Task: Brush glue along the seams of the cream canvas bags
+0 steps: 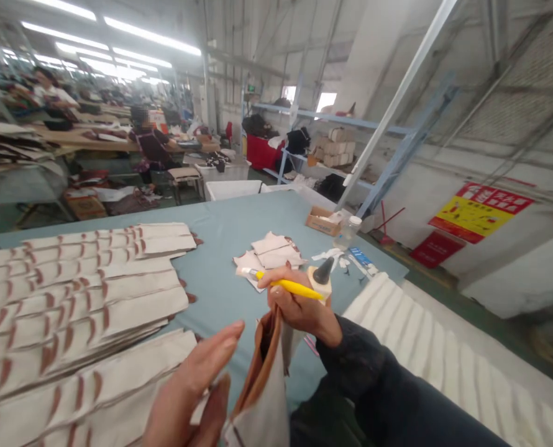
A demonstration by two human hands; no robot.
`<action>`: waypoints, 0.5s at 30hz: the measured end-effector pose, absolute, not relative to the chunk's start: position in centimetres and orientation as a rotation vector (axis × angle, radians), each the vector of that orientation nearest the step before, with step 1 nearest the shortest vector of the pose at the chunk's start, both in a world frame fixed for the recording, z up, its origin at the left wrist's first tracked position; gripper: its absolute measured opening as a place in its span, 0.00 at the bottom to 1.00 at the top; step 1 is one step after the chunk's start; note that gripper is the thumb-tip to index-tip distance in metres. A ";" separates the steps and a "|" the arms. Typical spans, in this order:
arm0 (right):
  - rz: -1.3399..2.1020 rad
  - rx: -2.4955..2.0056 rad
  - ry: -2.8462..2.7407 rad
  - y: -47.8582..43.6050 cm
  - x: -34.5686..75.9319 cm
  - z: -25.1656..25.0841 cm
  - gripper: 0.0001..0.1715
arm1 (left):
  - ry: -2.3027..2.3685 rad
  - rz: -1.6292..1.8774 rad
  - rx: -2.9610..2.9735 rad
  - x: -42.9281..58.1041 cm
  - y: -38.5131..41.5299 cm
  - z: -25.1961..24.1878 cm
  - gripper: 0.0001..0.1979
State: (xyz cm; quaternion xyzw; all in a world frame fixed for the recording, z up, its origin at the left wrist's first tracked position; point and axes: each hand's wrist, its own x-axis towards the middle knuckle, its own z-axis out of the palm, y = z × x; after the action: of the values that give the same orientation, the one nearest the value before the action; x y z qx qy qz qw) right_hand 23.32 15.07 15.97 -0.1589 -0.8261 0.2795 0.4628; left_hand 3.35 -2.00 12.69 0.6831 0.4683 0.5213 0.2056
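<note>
My right hand [295,301] is closed round a yellow-handled brush [299,288], its pale tip pointing left. Below its fingers, the same hand seems to pinch the top of a pale fabric piece [265,416] with a brown, folded edge [258,379]. That piece stands upright and gapes open along the brown edge. To its left is my left hand [197,385], fingers stretched and apart; whether it touches the fabric I cannot tell. A bottle with a dark cone-shaped nozzle [324,270] stands just behind my right hand. Beyond the brush lie several small pale pieces [276,251].
Overlapping rows of pale, brown-edged pieces [81,310] cover the left of the blue-green table [220,217]. At the right are ribbed white material [425,347], a cardboard box [322,220] and a clear jar [348,231]. A seated person [151,146] works farther back.
</note>
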 end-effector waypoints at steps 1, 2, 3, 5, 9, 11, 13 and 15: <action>0.708 -0.367 -2.039 15.3 23.4 15.9 0.25 | 1.230 1.421 2.027 3.7 -1.2 13.7 0.22; 0.728 -0.345 -2.041 15.5 23.5 15.7 0.25 | 1.174 1.390 2.105 4.1 -0.4 14.7 0.22; 0.750 -0.325 -2.033 15.8 23.6 15.5 0.26 | 1.136 1.345 2.168 4.5 0.3 15.6 0.22; 0.824 -0.313 -2.000 16.3 23.9 14.9 0.26 | 1.109 1.243 2.277 5.4 1.5 17.0 0.22; 1.101 -0.334 -1.812 17.0 24.2 12.9 0.28 | 1.120 1.146 2.473 6.8 3.1 18.0 0.23; 1.210 -0.333 -1.698 17.3 24.0 11.7 0.29 | 1.112 1.144 2.500 7.6 3.9 18.2 0.20; 1.245 -0.365 -1.642 17.5 23.9 10.9 0.30 | 1.074 1.127 2.508 8.3 4.6 18.6 0.16; 1.222 -0.428 -1.609 17.9 24.1 10.4 0.29 | 1.056 1.100 2.496 8.8 5.3 19.0 0.14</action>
State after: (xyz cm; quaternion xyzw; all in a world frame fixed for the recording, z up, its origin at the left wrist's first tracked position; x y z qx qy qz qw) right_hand 24.11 17.94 10.37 -0.1780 -0.6689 0.5080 0.5127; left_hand 8.84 5.35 19.03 0.8483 0.3589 0.3740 0.1083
